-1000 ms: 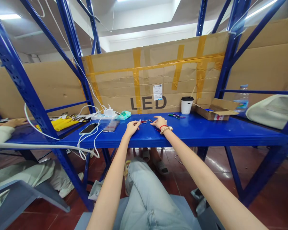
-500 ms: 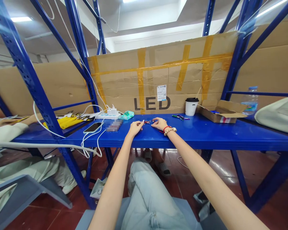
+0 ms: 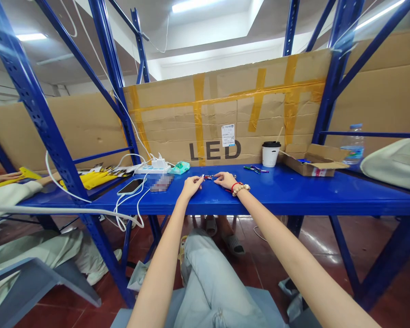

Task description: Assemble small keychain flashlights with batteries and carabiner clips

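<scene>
My left hand (image 3: 192,185) is closed in a pinch on the left end of a slim dark red piece with shiny bands, like part of a pen (image 3: 208,177). From the other side, my right hand (image 3: 225,180) has its fingertips closed at that piece's right end. The piece is level, just above the blue table (image 3: 246,198). Its ends are hidden by my fingers, and it is too small to make out finely. To the right lie several slim coloured pens (image 3: 256,169), green and purple among them.
A lidded paper cup (image 3: 270,155) and an open cardboard box (image 3: 310,164) stand at the back right. On the left are a phone (image 3: 131,187), white cables, a power strip (image 3: 153,167) and a green packet (image 3: 180,168). Another person's sleeve (image 3: 12,193) is at far left.
My right hand's fingertips have come left to the dark red piece, closing the small gap between them. My left hand has kept its pinch. The view has tilted slightly.
</scene>
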### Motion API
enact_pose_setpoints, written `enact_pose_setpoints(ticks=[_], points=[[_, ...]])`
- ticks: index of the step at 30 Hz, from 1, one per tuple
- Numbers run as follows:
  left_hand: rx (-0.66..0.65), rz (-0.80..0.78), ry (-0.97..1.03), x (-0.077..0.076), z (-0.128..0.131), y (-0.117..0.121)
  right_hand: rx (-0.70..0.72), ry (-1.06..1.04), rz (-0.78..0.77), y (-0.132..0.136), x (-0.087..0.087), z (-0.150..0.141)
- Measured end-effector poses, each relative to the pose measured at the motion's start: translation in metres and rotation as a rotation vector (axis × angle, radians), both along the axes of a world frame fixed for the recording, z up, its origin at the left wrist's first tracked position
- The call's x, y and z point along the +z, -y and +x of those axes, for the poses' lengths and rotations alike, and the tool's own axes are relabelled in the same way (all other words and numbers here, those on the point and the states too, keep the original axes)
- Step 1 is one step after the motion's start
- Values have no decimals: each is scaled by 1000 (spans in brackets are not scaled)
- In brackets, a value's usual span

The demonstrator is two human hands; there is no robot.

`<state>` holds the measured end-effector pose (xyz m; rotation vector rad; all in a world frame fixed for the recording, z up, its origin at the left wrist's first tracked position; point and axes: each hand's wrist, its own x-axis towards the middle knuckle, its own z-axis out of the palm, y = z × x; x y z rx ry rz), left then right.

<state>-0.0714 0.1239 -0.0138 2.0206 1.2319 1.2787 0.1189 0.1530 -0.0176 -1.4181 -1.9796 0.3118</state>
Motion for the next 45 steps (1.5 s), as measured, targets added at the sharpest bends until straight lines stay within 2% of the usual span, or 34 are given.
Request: enact_pose_setpoints(ticks=[9,27,45], points=[[7,8,-27,1,-1,-2,9,49,-20,-4,1,-2],[-9,12,-38,1,-2,-1,17,81,39,3,5,-4],[-7,-3,-3,1,1,2,-139,66,-20,23,16,-4]])
